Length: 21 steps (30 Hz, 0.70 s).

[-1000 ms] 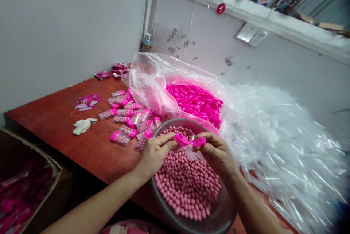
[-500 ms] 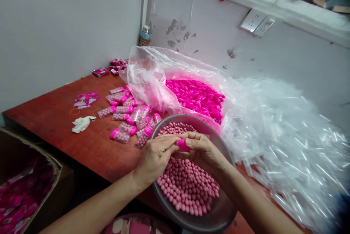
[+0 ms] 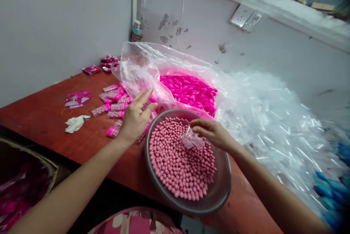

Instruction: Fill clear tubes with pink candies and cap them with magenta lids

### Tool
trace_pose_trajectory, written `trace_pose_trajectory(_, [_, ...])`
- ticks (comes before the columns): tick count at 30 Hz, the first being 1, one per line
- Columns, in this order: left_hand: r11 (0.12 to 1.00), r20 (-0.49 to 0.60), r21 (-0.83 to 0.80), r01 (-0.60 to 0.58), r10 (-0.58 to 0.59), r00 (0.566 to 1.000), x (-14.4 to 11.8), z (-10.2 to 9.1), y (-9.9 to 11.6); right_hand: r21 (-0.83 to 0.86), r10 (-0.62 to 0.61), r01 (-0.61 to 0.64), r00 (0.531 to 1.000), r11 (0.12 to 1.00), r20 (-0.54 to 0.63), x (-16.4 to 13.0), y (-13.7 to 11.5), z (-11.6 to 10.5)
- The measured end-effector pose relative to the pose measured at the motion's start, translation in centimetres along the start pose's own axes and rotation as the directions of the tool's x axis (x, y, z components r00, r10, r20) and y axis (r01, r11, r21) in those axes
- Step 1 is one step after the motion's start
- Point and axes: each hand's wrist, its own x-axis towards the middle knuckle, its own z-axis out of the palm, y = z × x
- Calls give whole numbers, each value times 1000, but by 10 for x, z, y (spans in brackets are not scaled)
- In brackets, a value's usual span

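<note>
Fingers of the right hand pinch a clear tube, its long axis slanting down-left over the pink beads; left hand hovers spread and empty.

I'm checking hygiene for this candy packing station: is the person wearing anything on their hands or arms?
No. The left hand and right hand are bare, without gloves, rings, or watches visible. Both forearms are uncovered, no sleeves in view.

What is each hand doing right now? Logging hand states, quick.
Left hand: open, fingers spread above the filled tubes, holding nothing.
Right hand: closed on a clear tube over the bowl.
</note>
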Motion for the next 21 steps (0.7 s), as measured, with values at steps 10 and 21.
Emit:
trace_pose_trajectory(10, [996,285,-89,-12,37,958,-51,26,10,-683,-169,374,921,627,350,8,19,25])
trace_pose_trajectory(21, [996,478,52,-70,37,878,-53,35,13,-749,-218,334,942,573,254,-2,4,35])
